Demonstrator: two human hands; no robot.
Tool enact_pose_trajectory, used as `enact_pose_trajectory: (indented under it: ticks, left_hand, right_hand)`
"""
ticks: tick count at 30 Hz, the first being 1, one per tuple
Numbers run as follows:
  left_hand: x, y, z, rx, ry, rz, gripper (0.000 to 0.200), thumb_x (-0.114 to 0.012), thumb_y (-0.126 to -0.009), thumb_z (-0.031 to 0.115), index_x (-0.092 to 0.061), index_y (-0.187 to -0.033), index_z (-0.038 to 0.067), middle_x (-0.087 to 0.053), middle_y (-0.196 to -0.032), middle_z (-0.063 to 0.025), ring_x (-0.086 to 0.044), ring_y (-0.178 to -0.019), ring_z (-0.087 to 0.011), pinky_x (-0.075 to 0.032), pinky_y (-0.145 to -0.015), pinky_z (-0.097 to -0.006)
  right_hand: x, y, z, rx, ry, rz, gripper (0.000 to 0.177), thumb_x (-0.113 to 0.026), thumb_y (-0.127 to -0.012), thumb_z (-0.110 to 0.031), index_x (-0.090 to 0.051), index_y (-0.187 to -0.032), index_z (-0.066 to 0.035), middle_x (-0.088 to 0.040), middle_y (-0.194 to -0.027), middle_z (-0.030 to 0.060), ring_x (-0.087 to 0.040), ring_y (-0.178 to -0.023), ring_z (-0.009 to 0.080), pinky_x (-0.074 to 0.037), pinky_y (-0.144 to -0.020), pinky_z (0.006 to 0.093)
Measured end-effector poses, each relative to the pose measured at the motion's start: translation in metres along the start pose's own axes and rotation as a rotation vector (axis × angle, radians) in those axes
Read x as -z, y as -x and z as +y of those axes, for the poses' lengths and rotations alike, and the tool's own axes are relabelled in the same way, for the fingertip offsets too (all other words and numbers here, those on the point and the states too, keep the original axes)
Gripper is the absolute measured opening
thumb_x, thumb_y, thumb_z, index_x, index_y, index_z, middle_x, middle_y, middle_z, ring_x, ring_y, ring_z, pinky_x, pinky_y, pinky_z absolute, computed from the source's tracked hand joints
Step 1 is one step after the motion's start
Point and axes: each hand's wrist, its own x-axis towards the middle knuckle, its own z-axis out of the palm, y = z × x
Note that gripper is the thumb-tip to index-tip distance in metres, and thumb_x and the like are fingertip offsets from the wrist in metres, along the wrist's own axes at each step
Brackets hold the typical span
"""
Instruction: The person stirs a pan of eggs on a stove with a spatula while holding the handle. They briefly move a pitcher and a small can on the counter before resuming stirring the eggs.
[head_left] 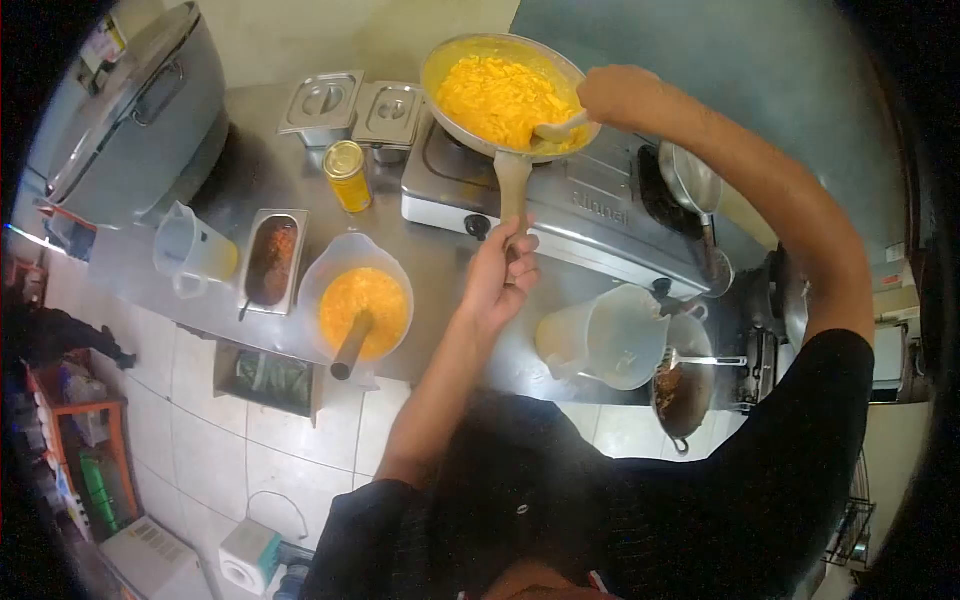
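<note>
Hands: left — handle; right — spatula

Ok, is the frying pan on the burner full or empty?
Full: yellow scrambled food fills the pan almost rim to rim, and the right hand holds a spoon in it.

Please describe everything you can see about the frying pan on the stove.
The frying pan is round and metal-looking, with a long pale handle pointing toward the person. It sits on a burner of the steel stove and is nearly full of yellow scrambled food. The left hand grips the handle's end; the right hand holds a pale spatula whose tip rests in the food.
</note>
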Motion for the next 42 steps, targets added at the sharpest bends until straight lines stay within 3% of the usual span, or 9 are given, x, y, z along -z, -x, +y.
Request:
enact_pose_trajectory:
  ticks: [5,8,15,20,26,31,33,36,42]
  left_hand:
    - [-0.005,0.003,0.003,0.016,-0.08,0.038,0.026,-0.047,-0.091,0.025,-0.047,-0.111,0.009,-0.041,-0.065,0.0043,-0.029,-0.043,-0.0034,-0.026,-0.038,-0.0187]
    - [-0.004,0.003,0.003,0.029,-0.12,0.026,0.026,-0.047,-0.091,0.026,-0.047,-0.111,0.01,-0.04,-0.064,0.0049,-0.029,-0.043,-0.0034,-0.025,-0.037,-0.0189]
    - [-0.004,0.003,0.011,0.069,-0.196,0.015,0.027,-0.045,-0.091,0.029,-0.046,-0.112,0.011,-0.039,-0.064,0.0053,-0.03,-0.043,-0.0034,-0.025,-0.036,-0.0195]
    - [0.001,0.003,0.006,0.031,-0.147,0.003,0.033,-0.046,-0.091,0.029,-0.043,-0.115,0.007,-0.039,-0.065,0.0039,-0.031,-0.045,-0.0041,-0.026,-0.038,-0.0199]
    - [-0.003,0.009,0.004,0.022,-0.153,0.05,0.028,-0.047,-0.091,0.027,-0.046,-0.112,0.009,-0.038,-0.064,0.0047,-0.029,-0.044,-0.0031,-0.024,-0.036,-0.0188]
    - [-0.003,0.009,0.009,0.091,-0.213,0.023,0.025,-0.045,-0.092,0.029,-0.047,-0.111,0.013,-0.037,-0.063,0.006,-0.028,-0.043,-0.0023,-0.023,-0.035,-0.0183]
    - [-0.006,0.007,0.012,0.101,-0.239,0.03,0.025,-0.045,-0.092,0.029,-0.047,-0.111,0.014,-0.036,-0.063,0.0061,-0.028,-0.042,-0.0022,-0.023,-0.035,-0.0183]
    - [-0.004,0.005,0.013,0.093,-0.242,0.026,0.025,-0.045,-0.092,0.03,-0.047,-0.111,0.014,-0.036,-0.062,0.0062,-0.028,-0.042,-0.0021,-0.022,-0.035,-0.0183]
    - [-0.003,0.007,0.012,0.066,-0.193,0.034,0.025,-0.045,-0.092,0.029,-0.048,-0.111,0.012,-0.036,-0.062,0.0063,-0.027,-0.041,-0.0019,-0.021,-0.035,-0.0184]
  right_hand:
    - [-0.042,-0.024,0.022,-0.031,0.06,0.068,0.018,-0.053,-0.077,-0.008,-0.066,-0.087,-0.001,-0.065,-0.084,0.02,-0.066,-0.073,0.0313,-0.053,-0.062,0.041]
    - [-0.084,-0.06,0.043,-0.203,-0.116,0.117,0.02,-0.052,-0.078,-0.011,-0.066,-0.088,-0.002,-0.065,-0.085,0.019,-0.065,-0.076,0.0325,-0.052,-0.065,0.0423]
    - [-0.072,-0.125,0.053,0.098,-0.359,0.151,0.027,-0.051,-0.085,-0.026,-0.064,-0.091,-0.004,-0.064,-0.086,0.0172,-0.061,-0.082,0.0353,-0.048,-0.07,0.0446]
    - [-0.021,-0.075,0.001,0.172,-0.128,0.012,0.026,-0.046,-0.087,-0.028,-0.059,-0.092,-0.006,-0.062,-0.084,0.0152,-0.058,-0.083,0.0352,-0.046,-0.071,0.0446]
    - [-0.041,-0.014,0.008,-0.06,-0.003,-0.129,0.022,-0.049,-0.083,-0.02,-0.064,-0.086,-0.005,-0.064,-0.083,0.0169,-0.063,-0.08,0.0344,-0.05,-0.068,0.0449]
    - [-0.075,-0.078,0.029,-0.224,-0.2,0.088,0.02,-0.051,-0.08,-0.013,-0.065,-0.087,-0.002,-0.065,-0.085,0.0181,-0.064,-0.079,0.0348,-0.051,-0.067,0.0442]
    - [-0.072,-0.103,0.019,-0.158,-0.158,0.176,0.021,-0.049,-0.081,-0.014,-0.065,-0.084,-0.001,-0.064,-0.086,0.018,-0.063,-0.079,0.0345,-0.051,-0.066,0.0439]
    - [-0.048,-0.107,-0.006,-0.002,-0.089,0.133,0.021,-0.049,-0.082,-0.016,-0.064,-0.085,-0.003,-0.064,-0.085,0.0178,-0.063,-0.079,0.0345,-0.05,-0.066,0.0437]
    - [-0.039,-0.01,-0.027,0.027,-0.073,-0.001,0.02,-0.049,-0.081,-0.016,-0.062,-0.093,-0.006,-0.063,-0.081,0.0165,-0.062,-0.078,0.0343,-0.05,-0.067,0.0429]
